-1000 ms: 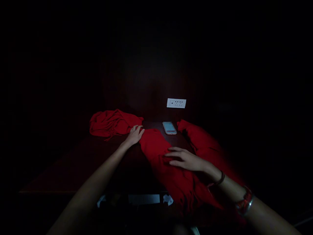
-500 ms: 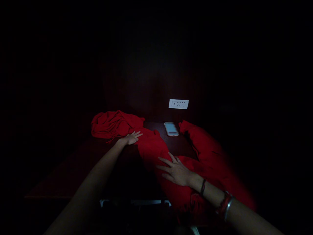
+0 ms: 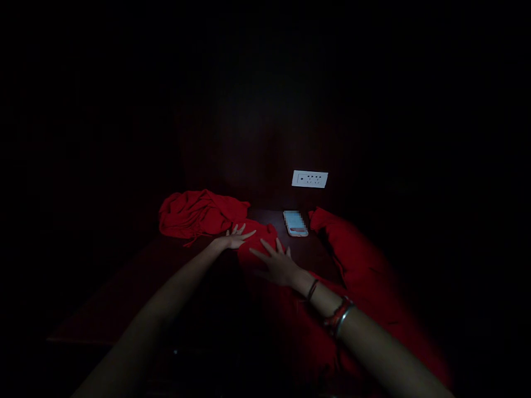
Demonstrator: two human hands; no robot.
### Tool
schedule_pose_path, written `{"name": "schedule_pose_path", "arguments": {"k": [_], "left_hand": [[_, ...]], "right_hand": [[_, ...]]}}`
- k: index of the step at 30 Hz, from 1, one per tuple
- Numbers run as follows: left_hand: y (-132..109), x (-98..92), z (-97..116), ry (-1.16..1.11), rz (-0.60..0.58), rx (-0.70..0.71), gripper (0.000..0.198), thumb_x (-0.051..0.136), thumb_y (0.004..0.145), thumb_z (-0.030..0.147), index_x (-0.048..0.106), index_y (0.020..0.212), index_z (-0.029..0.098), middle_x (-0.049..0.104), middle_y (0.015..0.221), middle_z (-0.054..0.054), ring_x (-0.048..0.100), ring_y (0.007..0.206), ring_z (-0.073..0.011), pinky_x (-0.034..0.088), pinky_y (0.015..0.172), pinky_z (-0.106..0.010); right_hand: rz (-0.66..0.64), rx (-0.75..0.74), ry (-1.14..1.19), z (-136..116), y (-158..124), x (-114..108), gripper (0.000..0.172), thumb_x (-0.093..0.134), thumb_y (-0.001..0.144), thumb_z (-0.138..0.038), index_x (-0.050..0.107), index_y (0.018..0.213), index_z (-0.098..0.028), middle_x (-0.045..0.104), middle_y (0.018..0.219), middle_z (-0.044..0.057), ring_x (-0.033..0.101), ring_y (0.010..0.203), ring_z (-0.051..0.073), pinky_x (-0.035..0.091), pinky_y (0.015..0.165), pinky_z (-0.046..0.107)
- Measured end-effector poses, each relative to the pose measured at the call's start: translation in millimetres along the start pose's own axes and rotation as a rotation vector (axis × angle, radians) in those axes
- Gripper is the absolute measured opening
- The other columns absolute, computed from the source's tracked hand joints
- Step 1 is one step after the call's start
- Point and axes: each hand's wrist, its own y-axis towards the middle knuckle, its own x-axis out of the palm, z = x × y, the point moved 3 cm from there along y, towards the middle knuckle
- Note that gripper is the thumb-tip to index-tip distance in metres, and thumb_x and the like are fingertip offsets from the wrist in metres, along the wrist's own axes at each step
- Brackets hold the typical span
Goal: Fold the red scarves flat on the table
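A long red garment lies across the dark tabletop, its exact kind unclear in the dim light. One bunched end is heaped at the left, with thin strings or fringe along its lower edge. My left hand rests on the narrow middle stretch close to that heap, fingers spread. Just to its right, my right hand lies on the same cloth with its fingers apart. Neither hand grips the fabric. Much of the garment's near part is lost in shadow under my right forearm.
A phone with a lit, pixelated screen lies face up behind my right hand. On the dark wall above it is a white socket plate. The table's front edge shows faintly at the lower left; beyond the lit area everything is black.
My right hand has slid up and left along the red cloth, closer to my left hand. My left hand has shifted slightly right. The view has moved a little.
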Motion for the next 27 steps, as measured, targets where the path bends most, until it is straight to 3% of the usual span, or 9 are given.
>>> {"name": "schedule_pose_path", "arguments": {"k": [3, 6, 9, 12, 15, 19, 21, 24, 27], "left_hand": [[1.2, -3.5, -3.8, 0.000, -0.010, 0.064, 0.064, 0.044, 0.070, 0.053, 0.025, 0.128, 0.031, 0.004, 0.139, -0.008, -0.006, 0.123, -0.0321, 0.007, 0.094, -0.054], [-3.5, -3.8, -2.3, -0.046, 0.163, 0.122, 0.069, 0.047, 0.070, 0.050, 0.023, 0.130, 0.025, 0.008, 0.139, -0.009, 0.003, 0.125, -0.0290, 0.014, 0.098, -0.043], [-16.3, -4.5, -4.3, -0.095, 0.510, -0.017, 0.059, 0.046, 0.075, 0.039, 0.030, 0.126, 0.014, 0.022, 0.133, -0.014, 0.026, 0.121, -0.0231, 0.024, 0.096, -0.031], [-30.8, -5.3, -9.2, -0.095, 0.700, -0.240, 0.042, 0.046, 0.074, 0.030, 0.044, 0.112, 0.013, 0.037, 0.117, -0.014, 0.043, 0.106, -0.0217, 0.032, 0.090, -0.030], [-37.7, -4.5, -11.5, -0.132, 0.585, -0.379, 0.036, 0.043, 0.075, 0.039, 0.048, 0.102, 0.016, 0.047, 0.104, -0.014, 0.050, 0.095, -0.0245, 0.039, 0.079, -0.035], [-38.9, -1.3, -7.8, -0.257, 0.393, -0.432, 0.044, 0.054, 0.066, 0.044, 0.046, 0.101, 0.018, 0.057, 0.088, -0.009, 0.055, 0.084, -0.0242, 0.041, 0.069, -0.031], [-37.4, -0.5, -4.9, -0.335, 0.399, -0.375, 0.043, 0.058, 0.064, 0.032, 0.045, 0.104, 0.020, 0.059, 0.078, -0.003, 0.056, 0.076, -0.0192, 0.041, 0.066, -0.025], [-34.7, -0.8, -6.2, -0.402, 0.509, -0.281, 0.037, 0.051, 0.068, 0.020, 0.047, 0.105, 0.020, 0.058, 0.070, 0.001, 0.056, 0.069, -0.0149, 0.042, 0.064, -0.023], [-30.9, 0.3, -15.6, -0.450, 0.593, -0.224, 0.022, 0.044, 0.071, 0.015, 0.057, 0.087, 0.021, 0.061, 0.079, 0.001, 0.056, 0.078, -0.0150, 0.042, 0.072, -0.025]], "right_hand": [[-0.117, 0.013, -0.011, 5.4, -4.6, 28.0, 0.065, 0.040, 0.067, -0.065, 0.022, 0.125, -0.044, -0.001, 0.140, 0.001, -0.008, 0.119, 0.045, 0.005, 0.080, 0.070], [-0.182, 0.009, 0.067, 14.6, -14.3, 24.3, 0.070, 0.044, 0.063, -0.067, 0.026, 0.125, -0.041, -0.002, 0.140, 0.003, -0.008, 0.119, 0.044, 0.007, 0.083, 0.069], [-0.176, -0.072, 0.199, 25.5, -7.8, -4.7, 0.062, 0.048, 0.067, -0.059, 0.037, 0.123, -0.033, 0.015, 0.138, 0.006, 0.011, 0.123, 0.036, 0.017, 0.093, 0.055], [0.038, -0.070, 0.330, 43.0, 22.6, -38.5, 0.039, 0.037, 0.081, -0.041, 0.051, 0.112, -0.023, 0.046, 0.121, 0.005, 0.040, 0.111, 0.018, 0.031, 0.093, 0.031], [0.174, 0.157, 0.316, 64.8, 65.1, -52.0, 0.032, 0.033, 0.084, -0.026, 0.056, 0.105, -0.016, 0.057, 0.107, 0.005, 0.052, 0.097, 0.013, 0.039, 0.083, 0.022], [0.128, 0.335, 0.228, 78.7, 114.4, -38.0, 0.025, 0.050, 0.074, -0.022, 0.061, 0.094, -0.011, 0.061, 0.097, 0.011, 0.055, 0.091, 0.020, 0.041, 0.075, 0.025], [0.101, 0.392, 0.218, 82.6, 130.5, -26.3, 0.024, 0.058, 0.067, -0.020, 0.063, 0.088, -0.011, 0.063, 0.090, 0.012, 0.057, 0.084, 0.021, 0.043, 0.068, 0.024], [0.095, 0.452, 0.225, 91.4, 144.5, -13.4, 0.019, 0.058, 0.062, -0.014, 0.064, 0.080, -0.010, 0.064, 0.079, 0.012, 0.059, 0.073, 0.020, 0.042, 0.057, 0.023], [0.158, 0.455, 0.255, 105.7, 148.6, -11.2, 0.019, 0.049, 0.068, -0.015, 0.063, 0.079, -0.009, 0.063, 0.074, 0.011, 0.058, 0.067, 0.018, 0.041, 0.052, 0.022]]}}
